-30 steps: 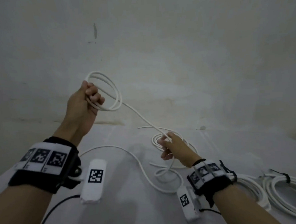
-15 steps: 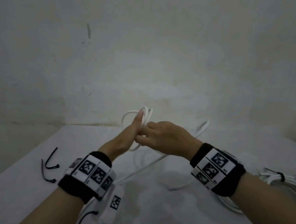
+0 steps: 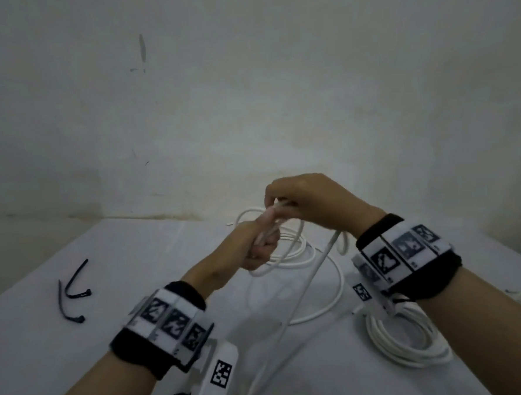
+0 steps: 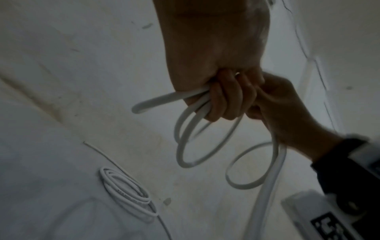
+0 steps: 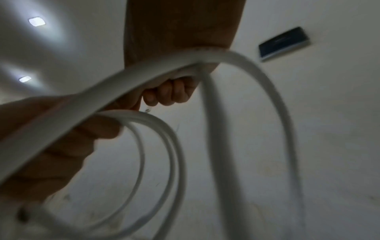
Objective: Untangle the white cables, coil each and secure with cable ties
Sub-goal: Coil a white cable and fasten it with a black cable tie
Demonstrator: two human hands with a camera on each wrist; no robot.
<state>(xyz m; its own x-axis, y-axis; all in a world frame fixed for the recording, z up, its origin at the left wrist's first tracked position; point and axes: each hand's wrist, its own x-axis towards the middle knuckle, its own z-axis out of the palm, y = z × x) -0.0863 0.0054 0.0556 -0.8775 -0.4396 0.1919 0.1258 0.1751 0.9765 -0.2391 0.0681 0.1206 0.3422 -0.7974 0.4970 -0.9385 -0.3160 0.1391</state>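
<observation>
Her left hand [image 3: 257, 246] has its grip curled round several loops of white cable [image 4: 186, 146]. The right hand [image 3: 308, 203] pinches a strand just above. Two black cable ties [image 3: 73, 292] lie on the counter [image 3: 120, 267].

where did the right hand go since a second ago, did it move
Yes. The right hand rose off the table and swung leftward to meet the left hand.

White cable [image 3: 290, 264] smooth plastic; table [image 3: 135, 266] matt; cable ties [image 3: 73, 292] black plastic.

table [image 3: 80, 361]: 2 cable ties [image 3: 73, 292] left | hands centre above loose cable [image 3: 327, 312] | coiled cable [image 3: 408, 347] right
</observation>
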